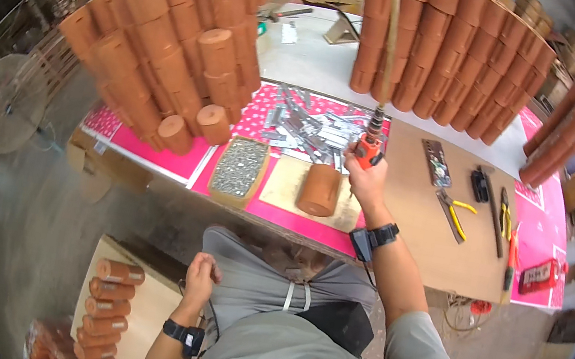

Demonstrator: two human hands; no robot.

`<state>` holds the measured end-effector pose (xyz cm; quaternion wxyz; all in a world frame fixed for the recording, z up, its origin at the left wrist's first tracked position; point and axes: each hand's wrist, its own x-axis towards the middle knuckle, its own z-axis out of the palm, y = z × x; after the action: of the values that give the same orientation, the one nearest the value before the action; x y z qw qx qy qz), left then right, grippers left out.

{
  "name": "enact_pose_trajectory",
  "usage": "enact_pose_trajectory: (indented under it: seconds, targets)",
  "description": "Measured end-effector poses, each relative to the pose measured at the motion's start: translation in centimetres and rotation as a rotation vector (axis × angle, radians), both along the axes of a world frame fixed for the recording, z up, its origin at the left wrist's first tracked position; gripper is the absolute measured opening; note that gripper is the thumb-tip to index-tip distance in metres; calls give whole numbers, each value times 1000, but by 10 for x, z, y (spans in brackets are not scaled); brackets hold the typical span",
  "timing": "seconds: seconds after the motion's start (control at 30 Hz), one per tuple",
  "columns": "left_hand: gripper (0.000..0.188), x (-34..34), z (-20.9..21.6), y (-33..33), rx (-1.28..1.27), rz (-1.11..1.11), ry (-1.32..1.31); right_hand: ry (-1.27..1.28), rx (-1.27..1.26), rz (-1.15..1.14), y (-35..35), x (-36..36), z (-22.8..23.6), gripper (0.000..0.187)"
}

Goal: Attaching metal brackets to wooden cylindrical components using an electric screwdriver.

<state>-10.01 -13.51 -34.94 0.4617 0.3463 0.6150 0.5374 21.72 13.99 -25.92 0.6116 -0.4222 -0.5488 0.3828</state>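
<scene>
While gripping an orange power driver point(367, 151) in the right hand point(369, 181), holds it upright with fingers clamped around the body, with a terracotta cylinder point(319, 190) just left of that hand on a pale board point(282, 188). Holds the left hand point(202, 272) partly curled beside gray trousers point(245, 271); cannot tell fingertip contact.
</scene>
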Motion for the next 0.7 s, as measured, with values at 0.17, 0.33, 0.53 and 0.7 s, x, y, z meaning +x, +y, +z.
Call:
enact_pose_trajectory:
  seconds: [0.17,0.33,0.53,0.7]
  targets:
    - [23,22,28,39,117,-147,8,27,43,-21,1,7,-3,11]
    - [18,41,53,65,154,-249,94,-33,85,7,-3,2,-1,11]
    - [18,49,66,107,121,-258,-21,22,57,62,-7,3,-2,15]
    - [16,39,108,150,362,-104,591,107,20,107,-7,12,-6,16]
